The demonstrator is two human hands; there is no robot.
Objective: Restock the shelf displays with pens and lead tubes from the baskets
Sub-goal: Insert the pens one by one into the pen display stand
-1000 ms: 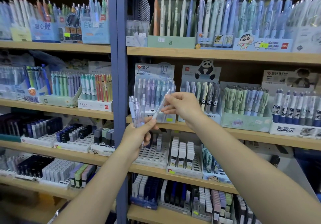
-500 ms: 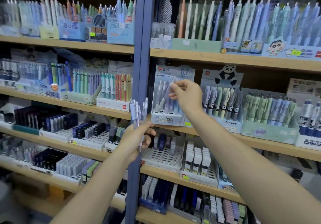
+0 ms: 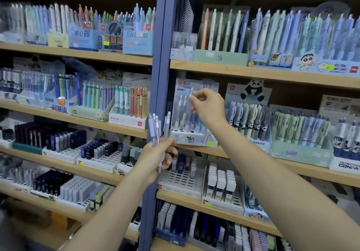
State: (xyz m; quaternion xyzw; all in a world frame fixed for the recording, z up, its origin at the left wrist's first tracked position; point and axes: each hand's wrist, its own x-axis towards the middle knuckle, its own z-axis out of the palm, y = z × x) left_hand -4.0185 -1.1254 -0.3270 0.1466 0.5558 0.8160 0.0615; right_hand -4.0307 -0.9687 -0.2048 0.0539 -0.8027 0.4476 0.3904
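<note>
The right hand [image 3: 209, 108] pinches one pale pen [image 3: 188, 102] in its grip, upright over the pale blue display box [image 3: 191, 137] on the middle shelf [image 3: 292, 165]. The left hand [image 3: 155, 159], lower and just left of the box, grips a bundle of clear pens [image 3: 156, 130].

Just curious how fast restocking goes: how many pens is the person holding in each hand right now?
Left hand, bunch of clear pens: about 4, since they overlap
Right hand, single pen: 1
Total: about 5
</note>
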